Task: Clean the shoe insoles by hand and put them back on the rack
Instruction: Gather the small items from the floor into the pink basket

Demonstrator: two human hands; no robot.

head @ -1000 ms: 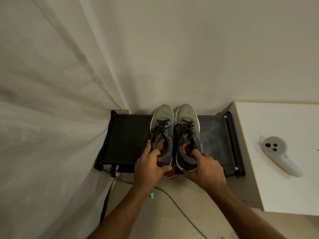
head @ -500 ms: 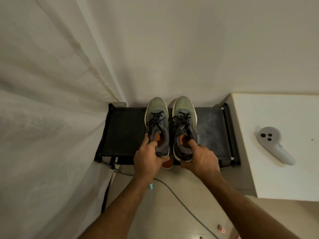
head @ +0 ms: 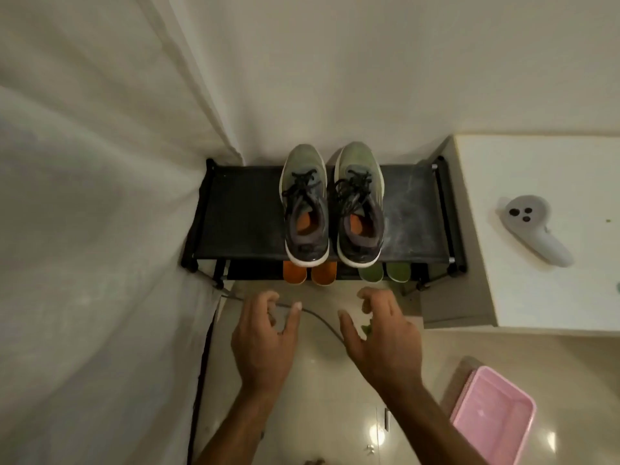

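Note:
Two grey-green sneakers, the left shoe (head: 304, 204) and the right shoe (head: 359, 203), stand side by side on the top shelf of a low black shoe rack (head: 241, 213), heels toward me, with orange lining showing inside each. On the lower shelf, the heel ends of two orange insoles (head: 309, 272) and two green insoles (head: 384, 272) stick out under the shoes. My left hand (head: 265, 340) and my right hand (head: 382, 337) hover over the floor in front of the rack, fingers spread and curled, holding nothing.
A white curtain (head: 100, 229) hangs at the left against the rack. A white cabinet (head: 543, 297) at the right carries a grey controller (head: 533, 226). A pink basin (head: 493, 417) sits on the tiled floor at lower right. A dark cable (head: 322, 320) crosses the floor under my hands.
Both hands have let go of the shoes' heels and pulled back toward me. The camera has risen and tilted, bringing the lower shelf's insoles and the pink basin into view.

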